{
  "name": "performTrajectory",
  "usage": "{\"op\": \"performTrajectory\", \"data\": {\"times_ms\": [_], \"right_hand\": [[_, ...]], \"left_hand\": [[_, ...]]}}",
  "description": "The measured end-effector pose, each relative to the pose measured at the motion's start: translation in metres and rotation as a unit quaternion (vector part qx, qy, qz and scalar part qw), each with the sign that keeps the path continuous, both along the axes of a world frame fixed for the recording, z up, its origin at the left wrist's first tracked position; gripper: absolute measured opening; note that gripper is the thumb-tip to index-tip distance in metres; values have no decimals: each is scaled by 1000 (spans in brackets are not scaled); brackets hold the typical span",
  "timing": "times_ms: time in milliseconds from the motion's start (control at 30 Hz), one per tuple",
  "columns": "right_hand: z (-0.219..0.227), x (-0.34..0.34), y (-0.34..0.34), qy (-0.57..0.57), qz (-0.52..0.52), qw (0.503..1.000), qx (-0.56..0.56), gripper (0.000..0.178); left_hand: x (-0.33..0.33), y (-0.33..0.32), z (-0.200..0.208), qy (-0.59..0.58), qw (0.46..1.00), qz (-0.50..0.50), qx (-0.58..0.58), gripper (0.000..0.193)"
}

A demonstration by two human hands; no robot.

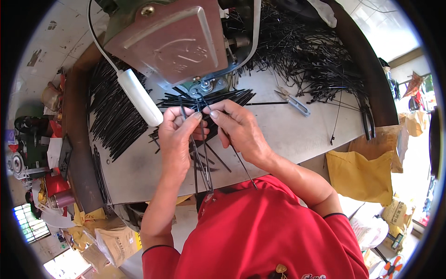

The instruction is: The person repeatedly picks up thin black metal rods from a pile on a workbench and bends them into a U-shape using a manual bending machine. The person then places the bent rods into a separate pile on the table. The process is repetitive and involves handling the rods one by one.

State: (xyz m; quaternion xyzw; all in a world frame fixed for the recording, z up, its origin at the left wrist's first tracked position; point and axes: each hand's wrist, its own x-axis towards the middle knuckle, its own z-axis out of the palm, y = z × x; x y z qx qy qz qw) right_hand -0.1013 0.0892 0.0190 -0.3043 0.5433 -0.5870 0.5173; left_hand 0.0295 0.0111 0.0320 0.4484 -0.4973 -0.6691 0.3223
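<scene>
Held strips mid-counter, below machine head.
Black pile along left edge; left hand pinching held strips, ends down by near edge; right hand pinching single strip, same; snips toward right edge.

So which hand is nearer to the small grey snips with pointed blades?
Right. The right hand is left of the snips and lower in the picture; the left hand is farther off, beyond the right hand.
</scene>
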Motion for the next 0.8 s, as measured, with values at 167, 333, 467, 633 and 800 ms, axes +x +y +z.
{"op": "performTrajectory", "data": {"times_ms": [167, 333, 467, 633, 800], "right_hand": [[10, -15, 16, 77, -23, 996, 42, 20], [12, -21, 35, 162, -59, 982, 72, 21], [-8, -5, 41, 314, -75, 946, 2, 17], [-15, -24, 63, 417, -101, 901, -66, 20], [-16, -123, 123, 613, -336, 715, -7, 26]], "left_hand": [[-15, 17, -3, 44, 999, -7, -20, 37], [-29, 25, -26, 13, 989, -15, -147, 24], [-41, 28, -18, -17, 994, -54, -94, 15], [-44, 30, -19, -10, 996, -72, -44, 14], [-35, 28, -21, -28, 997, -54, -56, 28]]}}
